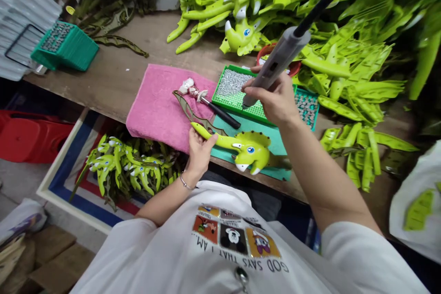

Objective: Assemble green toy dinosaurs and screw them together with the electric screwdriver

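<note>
My left hand (200,150) is closed around the long tail-like end of a lime-green plastic dinosaur toy (253,151), which has a horned head and a blue eye. It lies near the table's front edge on a teal mat (279,135). My right hand (280,98) grips a grey electric screwdriver (275,59), its tip pointing down over a green perforated tray (255,109) of small silver screws (234,82). Behind the toy lies a dark olive curved plastic piece (189,109), beside a black-handled tool (225,116) with a white wrapped head.
A pink towel (151,105) lies left of the mat. Heaped green toy parts (351,64) cover the back and right. A teal tray of metal pieces (306,106) stands at right, stacked teal trays (76,50) at left. An open drawer (74,174) below holds several toys.
</note>
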{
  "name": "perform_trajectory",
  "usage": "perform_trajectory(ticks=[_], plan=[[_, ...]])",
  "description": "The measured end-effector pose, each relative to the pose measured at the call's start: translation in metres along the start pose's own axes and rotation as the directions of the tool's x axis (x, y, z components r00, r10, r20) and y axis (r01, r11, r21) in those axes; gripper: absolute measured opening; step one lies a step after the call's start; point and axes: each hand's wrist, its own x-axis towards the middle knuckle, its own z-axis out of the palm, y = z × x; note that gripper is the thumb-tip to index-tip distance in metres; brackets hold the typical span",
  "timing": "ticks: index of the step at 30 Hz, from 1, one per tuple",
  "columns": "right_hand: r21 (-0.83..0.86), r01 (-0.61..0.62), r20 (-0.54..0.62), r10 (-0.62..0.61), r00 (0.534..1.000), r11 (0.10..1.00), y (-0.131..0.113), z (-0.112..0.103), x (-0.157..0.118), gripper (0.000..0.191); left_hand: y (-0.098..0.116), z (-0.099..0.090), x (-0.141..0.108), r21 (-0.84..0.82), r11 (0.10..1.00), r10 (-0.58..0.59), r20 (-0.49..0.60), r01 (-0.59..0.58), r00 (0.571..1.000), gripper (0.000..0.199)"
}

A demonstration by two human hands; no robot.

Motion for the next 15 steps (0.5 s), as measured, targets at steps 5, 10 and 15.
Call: perform_trajectory(ticks=[5,10,15], plan=[[0.049,0.064,-0.256,-0.049,0.965,0.997,0.014,0.021,0.006,0.044,0.0,0.013,-0.001,-0.089,0.993,-0.069,0.054,0.073,0.996,0.072],[0.154,0.059,-0.311,-0.009,0.95,0.986,0.019,0.035,0.0,0.052,-0.001,0.018,-0.001,-0.158,0.965,-0.197,0.083,0.208,0.977,0.067],[0.197,0.072,-0.286,-0.013,0.958,0.978,0.021,0.039,0.001,0.051,-0.001,0.008,0.0,-0.122,0.976,-0.178,0.041,0.182,0.983,0.062]])
